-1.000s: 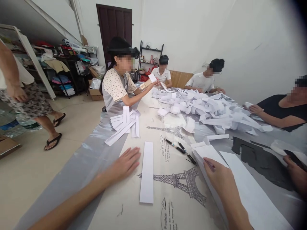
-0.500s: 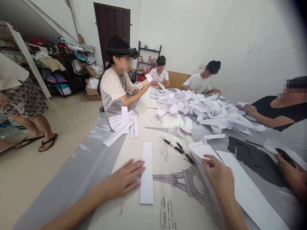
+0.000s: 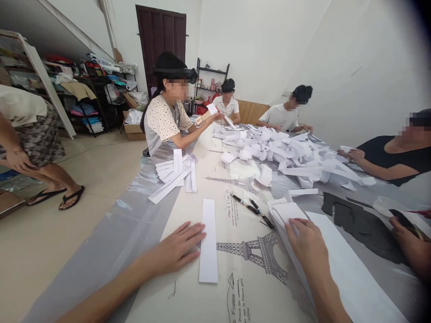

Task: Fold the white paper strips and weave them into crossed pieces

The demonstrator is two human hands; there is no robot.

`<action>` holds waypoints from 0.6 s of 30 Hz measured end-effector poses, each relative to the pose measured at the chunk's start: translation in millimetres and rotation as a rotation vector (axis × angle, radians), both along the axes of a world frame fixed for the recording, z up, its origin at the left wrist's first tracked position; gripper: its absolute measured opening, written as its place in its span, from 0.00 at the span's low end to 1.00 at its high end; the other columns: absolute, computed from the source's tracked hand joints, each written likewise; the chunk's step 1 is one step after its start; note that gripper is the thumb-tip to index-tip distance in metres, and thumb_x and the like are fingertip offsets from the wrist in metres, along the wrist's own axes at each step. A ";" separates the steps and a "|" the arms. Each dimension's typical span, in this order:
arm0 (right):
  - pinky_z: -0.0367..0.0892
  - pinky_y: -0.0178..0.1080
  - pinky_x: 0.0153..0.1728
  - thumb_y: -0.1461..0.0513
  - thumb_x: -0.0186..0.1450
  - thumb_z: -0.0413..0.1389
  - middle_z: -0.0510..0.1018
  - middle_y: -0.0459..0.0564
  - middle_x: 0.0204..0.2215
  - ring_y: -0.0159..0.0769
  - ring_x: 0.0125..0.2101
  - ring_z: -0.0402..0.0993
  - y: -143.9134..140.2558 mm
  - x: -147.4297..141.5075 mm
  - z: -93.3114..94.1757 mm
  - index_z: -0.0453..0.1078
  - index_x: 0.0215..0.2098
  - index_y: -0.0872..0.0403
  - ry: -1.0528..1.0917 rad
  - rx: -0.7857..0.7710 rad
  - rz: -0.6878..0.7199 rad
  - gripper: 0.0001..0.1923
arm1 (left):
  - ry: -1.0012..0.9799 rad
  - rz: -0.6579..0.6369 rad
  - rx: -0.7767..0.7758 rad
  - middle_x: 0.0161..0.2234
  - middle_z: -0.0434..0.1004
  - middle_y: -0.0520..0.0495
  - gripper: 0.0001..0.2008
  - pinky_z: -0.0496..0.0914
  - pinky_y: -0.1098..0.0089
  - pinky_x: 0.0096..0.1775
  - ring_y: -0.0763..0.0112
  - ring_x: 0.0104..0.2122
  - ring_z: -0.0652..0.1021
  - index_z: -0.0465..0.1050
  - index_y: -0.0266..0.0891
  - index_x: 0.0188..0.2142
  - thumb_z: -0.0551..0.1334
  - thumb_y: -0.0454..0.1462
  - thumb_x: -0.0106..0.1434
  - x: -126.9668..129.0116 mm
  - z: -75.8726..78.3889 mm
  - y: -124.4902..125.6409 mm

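pressing paper strip [image 3: 208,242], left hand [image 3: 178,249]

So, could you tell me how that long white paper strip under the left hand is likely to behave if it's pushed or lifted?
The paper strip looks thin and lies flat, so it would probably slide easily on the smooth table cover. Lifted by one end, it would likely droop. The left hand touches its edge with flat fingers, which suggests it is very light.

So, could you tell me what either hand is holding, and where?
Nothing is gripped. The left hand lies flat, fingertips on the paper strip's left edge; the right hand rests on the paper stack.
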State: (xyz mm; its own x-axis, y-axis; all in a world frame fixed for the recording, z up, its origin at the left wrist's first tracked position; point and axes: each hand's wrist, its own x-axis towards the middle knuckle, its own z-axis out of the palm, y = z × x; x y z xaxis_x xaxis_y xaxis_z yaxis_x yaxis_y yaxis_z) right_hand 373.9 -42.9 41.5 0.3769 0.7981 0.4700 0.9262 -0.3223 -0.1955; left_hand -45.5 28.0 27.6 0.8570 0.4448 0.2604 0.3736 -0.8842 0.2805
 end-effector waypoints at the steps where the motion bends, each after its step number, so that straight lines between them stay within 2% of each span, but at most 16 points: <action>1: 0.68 0.47 0.42 0.54 0.71 0.44 0.80 0.60 0.45 0.53 0.46 0.74 0.2 1.3 -0.9 0.79 0.41 0.55 0.002 -0.022 0.013 0.23 | -0.004 0.000 -0.001 0.71 0.59 0.48 0.26 0.56 0.55 0.70 0.62 0.69 0.62 0.54 0.49 0.72 0.53 0.44 0.78 -0.1 -0.1 0.1; 7: 0.63 0.43 0.30 0.55 0.73 0.42 0.83 0.59 0.36 0.49 0.34 0.76 -0.6 -3.1 11.2 0.78 0.40 0.53 0.061 -0.097 -0.120 0.23 | 0.010 -0.003 -0.004 0.71 0.57 0.48 0.27 0.55 0.54 0.71 0.62 0.70 0.62 0.52 0.49 0.73 0.53 0.44 0.78 -0.2 -3.1 1.0; 11: 0.64 0.44 0.30 0.53 0.70 0.46 0.84 0.57 0.36 0.51 0.34 0.77 0.8 -5.5 16.4 0.77 0.47 0.53 0.141 -0.059 -0.134 0.21 | 0.009 0.000 -0.005 0.71 0.58 0.48 0.26 0.56 0.54 0.70 0.62 0.70 0.62 0.52 0.49 0.73 0.53 0.44 0.78 0.2 -2.0 0.4; 14: 0.68 0.45 0.34 0.51 0.66 0.50 0.84 0.55 0.38 0.49 0.33 0.78 1.3 5.3 11.6 0.75 0.52 0.53 0.221 -0.018 -0.068 0.23 | -0.010 0.002 -0.002 0.71 0.59 0.48 0.26 0.56 0.55 0.70 0.62 0.69 0.62 0.53 0.50 0.72 0.53 0.44 0.78 0.3 -1.8 0.4; 16: 0.70 0.48 0.39 0.48 0.64 0.53 0.82 0.58 0.45 0.50 0.37 0.78 -0.5 20.4 6.0 0.77 0.49 0.54 0.206 -0.006 -0.003 0.24 | -0.019 -0.002 0.000 0.71 0.59 0.48 0.27 0.56 0.55 0.71 0.62 0.69 0.62 0.52 0.50 0.73 0.53 0.44 0.78 0.3 -3.0 0.9; 18: 0.69 0.54 0.48 0.44 0.61 0.55 0.76 0.63 0.55 0.59 0.51 0.74 -4.1 38.6 0.8 0.77 0.50 0.55 0.095 0.022 0.010 0.29 | -0.022 -0.009 -0.004 0.71 0.59 0.49 0.27 0.56 0.55 0.71 0.62 0.69 0.62 0.50 0.51 0.73 0.53 0.44 0.78 0.4 -4.8 1.6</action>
State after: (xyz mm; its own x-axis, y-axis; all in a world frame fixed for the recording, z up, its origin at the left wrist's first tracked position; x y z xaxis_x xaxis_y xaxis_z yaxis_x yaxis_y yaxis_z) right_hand 412.5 -47.1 42.3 0.4123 0.7923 0.4498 0.9065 -0.3075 -0.2892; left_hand -45.1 29.7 22.9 0.8550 0.4381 0.2774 0.3594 -0.8863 0.2920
